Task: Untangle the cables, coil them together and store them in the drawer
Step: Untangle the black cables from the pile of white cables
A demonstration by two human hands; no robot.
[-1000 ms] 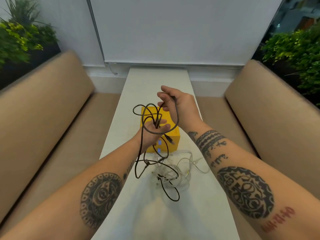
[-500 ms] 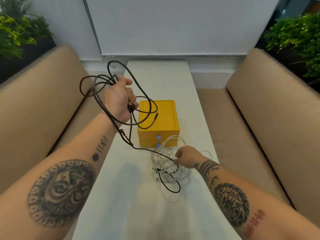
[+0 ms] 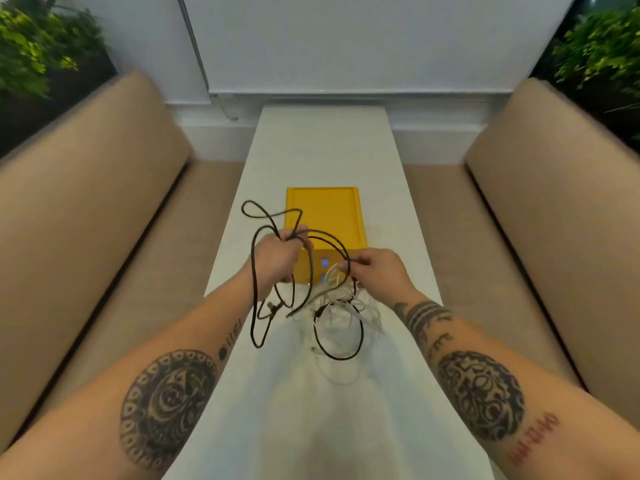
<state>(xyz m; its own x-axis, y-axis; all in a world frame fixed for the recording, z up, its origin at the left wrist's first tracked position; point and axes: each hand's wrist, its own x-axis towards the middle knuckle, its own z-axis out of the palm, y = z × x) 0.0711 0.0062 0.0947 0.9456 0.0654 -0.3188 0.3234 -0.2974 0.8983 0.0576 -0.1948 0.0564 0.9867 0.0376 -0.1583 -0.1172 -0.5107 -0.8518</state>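
Left hand point(image 3: 277, 254) hides drawer box point(image 3: 325, 216) corner; white cables point(image 3: 349, 317) blurred.

- A long white table point(image 3: 325, 147) runs away toward a pale wall point(image 3: 363, 39);
- 2 tan sofas point(image 3: 86, 188) flank the table, 1 on each side;
- leafy green plants point(image 3: 31, 46) stand behind both sofas.

White table point(image 3: 325, 147) — yellow drawer box point(image 3: 323, 216), white cables point(image 3: 349, 317) on it.
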